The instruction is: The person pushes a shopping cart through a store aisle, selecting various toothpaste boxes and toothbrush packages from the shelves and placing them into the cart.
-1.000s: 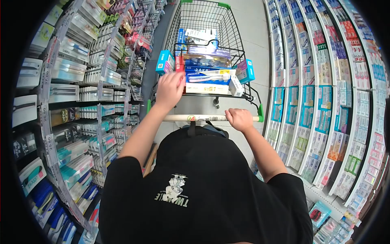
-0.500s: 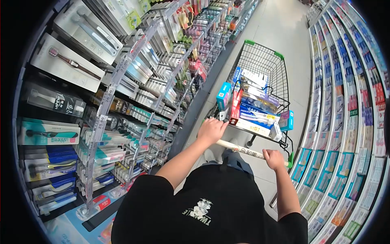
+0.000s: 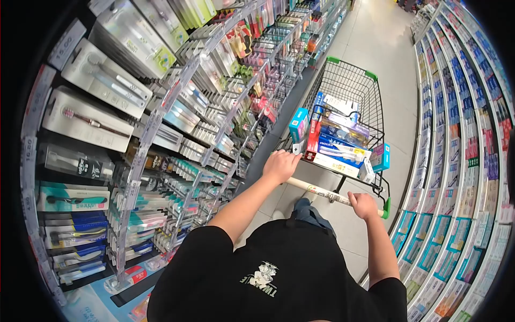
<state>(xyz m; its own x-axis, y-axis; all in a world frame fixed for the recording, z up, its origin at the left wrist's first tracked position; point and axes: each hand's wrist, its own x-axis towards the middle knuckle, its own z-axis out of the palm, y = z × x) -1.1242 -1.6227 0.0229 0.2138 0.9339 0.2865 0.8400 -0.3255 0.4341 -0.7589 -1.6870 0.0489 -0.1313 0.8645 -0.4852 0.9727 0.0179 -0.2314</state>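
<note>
Through the head camera I look down on a shopping cart [image 3: 377, 99] with a black wire basket and green corners, standing in a store aisle in front of the body. My right hand [image 3: 365, 205] is closed around the pale handle [image 3: 320, 191] near its right end, with the fingers curled over it and the thumb lying along it. My left hand [image 3: 281, 167] is over the left end of the same handle, its fingers loosely bent and reaching toward the basket's near left corner; I cannot tell whether they have hold of anything, since the palm side is hidden. The goods sit in the near part of the basket. A teal box [image 3: 298, 125] stands at the left side, just beyond the left fingers, and a red box [image 3: 314, 135] lies beside it. Further right is a dark blue box [image 3: 335, 147] with a packaged toothbrush [image 3: 347, 153] over it, and a cream box [image 3: 335, 166] lies along the near edge. A small white box [image 3: 367, 172] leans at the near right corner, beside a teal and purple box [image 3: 381, 156]. On the left, a rack [image 3: 124, 214] carries hanging toothbrush packs [image 3: 88, 121] and price labels; on the right, curved-looking shelves [image 3: 432, 236] hold rows of cartons. A black T-shirt [image 3: 279, 268] fills the bottom, with blue jeans [image 3: 315, 213] beneath the handle, above the tiled floor [image 3: 348, 228].
</note>
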